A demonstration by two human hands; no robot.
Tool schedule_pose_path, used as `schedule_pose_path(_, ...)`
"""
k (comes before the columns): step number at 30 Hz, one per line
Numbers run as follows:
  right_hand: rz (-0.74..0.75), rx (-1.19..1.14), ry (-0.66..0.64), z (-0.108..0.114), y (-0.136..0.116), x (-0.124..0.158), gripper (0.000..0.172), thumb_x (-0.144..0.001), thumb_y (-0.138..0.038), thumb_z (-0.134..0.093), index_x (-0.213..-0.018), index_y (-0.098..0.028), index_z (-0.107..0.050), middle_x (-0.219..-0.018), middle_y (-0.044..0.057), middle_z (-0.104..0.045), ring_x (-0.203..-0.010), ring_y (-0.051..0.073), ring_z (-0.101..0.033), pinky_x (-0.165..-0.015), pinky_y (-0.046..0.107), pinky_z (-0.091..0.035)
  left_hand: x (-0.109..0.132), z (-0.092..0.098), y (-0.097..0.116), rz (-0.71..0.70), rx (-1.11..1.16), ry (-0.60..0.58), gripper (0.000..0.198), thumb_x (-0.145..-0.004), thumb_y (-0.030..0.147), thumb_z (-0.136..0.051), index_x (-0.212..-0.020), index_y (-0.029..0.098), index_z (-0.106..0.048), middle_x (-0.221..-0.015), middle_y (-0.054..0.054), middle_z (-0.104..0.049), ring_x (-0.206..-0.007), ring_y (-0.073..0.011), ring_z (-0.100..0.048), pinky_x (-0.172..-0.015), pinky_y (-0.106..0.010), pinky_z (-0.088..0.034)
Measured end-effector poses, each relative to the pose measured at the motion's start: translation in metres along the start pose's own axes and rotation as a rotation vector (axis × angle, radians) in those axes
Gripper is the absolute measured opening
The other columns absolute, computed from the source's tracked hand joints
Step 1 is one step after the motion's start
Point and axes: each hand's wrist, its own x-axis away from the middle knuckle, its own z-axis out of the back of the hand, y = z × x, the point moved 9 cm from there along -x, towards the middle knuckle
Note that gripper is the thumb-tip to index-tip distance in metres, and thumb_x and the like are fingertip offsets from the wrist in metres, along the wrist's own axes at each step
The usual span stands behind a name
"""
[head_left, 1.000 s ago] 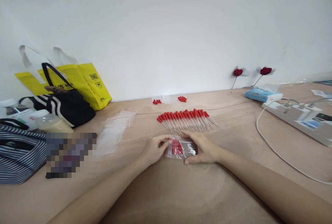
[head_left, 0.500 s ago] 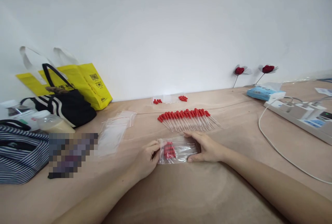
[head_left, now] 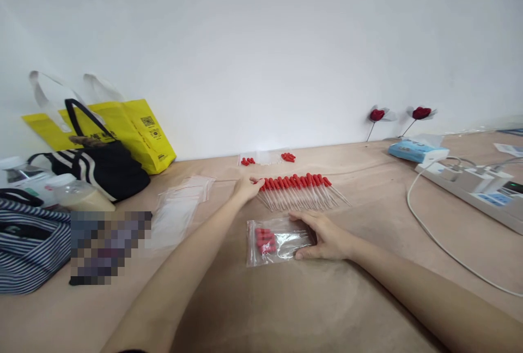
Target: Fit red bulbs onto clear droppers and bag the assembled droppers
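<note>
My left hand point(head_left: 247, 189) reaches to the left end of a row of droppers point(head_left: 294, 187) with red rubber bulbs and clear tubes. Its fingertips are closed at the bulb of the end dropper, partly covering it. A clear zip-lock bag point(head_left: 281, 233) lies flat in front of me, with several red-bulbed droppers inside and its zip end to the left. My right hand point(head_left: 318, 236) curves around the bag's right end, thumb on the near edge and fingers on the far edge, holding it against the table.
Flat zip-lock bags point(head_left: 180, 206) lie left of the row. Filled bags point(head_left: 267, 158) lie by the wall. A yellow tote point(head_left: 139, 129), a black bag point(head_left: 118, 173) and a jar point(head_left: 84, 195) stand left. Tissues point(head_left: 417, 150), a power strip point(head_left: 494, 192) and a white cable point(head_left: 433, 233) lie right.
My left hand has let go of the bag's zip end and moved up and away to the left end of the dropper row. My right hand has stayed at the bag.
</note>
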Motion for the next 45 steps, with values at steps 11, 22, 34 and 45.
schedule_pose_path(11,0.017,0.020,-0.002,0.000,0.000,0.000,0.081,-0.060,-0.051,-0.067,-0.128,-0.017,-0.037,-0.121,0.013,-0.050,-0.109,0.026,-0.047,-0.091,0.043,-0.037,-0.012,-0.022,-0.014,0.122,0.067,-0.134,0.023,-0.079,0.034,-0.056,-0.088,0.012,-0.059,-0.088,-0.005,-0.062,-0.079,-0.0164,-0.059,-0.072,-0.033,-0.047)
schedule_pose_path(22,0.000,0.016,-0.003,0.000,0.000,0.000,0.080,-0.061,-0.051,-0.067,-0.127,-0.018,-0.038,-0.122,0.014,-0.049,-0.109,0.027,-0.047,-0.091,0.043,-0.037,0.023,0.051,-0.014,-0.015,0.517,-0.005,0.024,-0.074,0.033,-0.056,-0.084,0.011,-0.059,-0.063,-0.001,-0.058,-0.059,-0.0106,-0.058,-0.062,-0.025,-0.049)
schedule_pose_path(34,-0.004,0.008,-0.002,0.000,0.000,0.001,0.081,-0.061,-0.050,-0.068,-0.128,-0.018,-0.037,-0.118,0.013,-0.053,-0.106,0.027,-0.049,-0.090,0.043,-0.038,0.110,0.087,-0.079,0.086,0.747,0.250,0.049,-0.052,0.051,-0.067,-0.082,0.013,-0.058,-0.062,0.002,-0.058,-0.057,-0.0117,-0.058,-0.065,-0.028,-0.052)
schedule_pose_path(45,0.005,0.015,0.003,0.000,0.000,0.001,0.080,-0.061,-0.052,-0.067,-0.128,-0.020,-0.037,-0.118,0.013,-0.052,-0.106,0.027,-0.049,-0.089,0.044,-0.037,0.121,0.069,-0.084,0.142,0.891,0.274,0.037,-0.056,0.039,-0.069,-0.079,0.013,-0.057,-0.071,0.000,-0.059,-0.068,-0.0136,-0.061,-0.076,-0.035,-0.052)
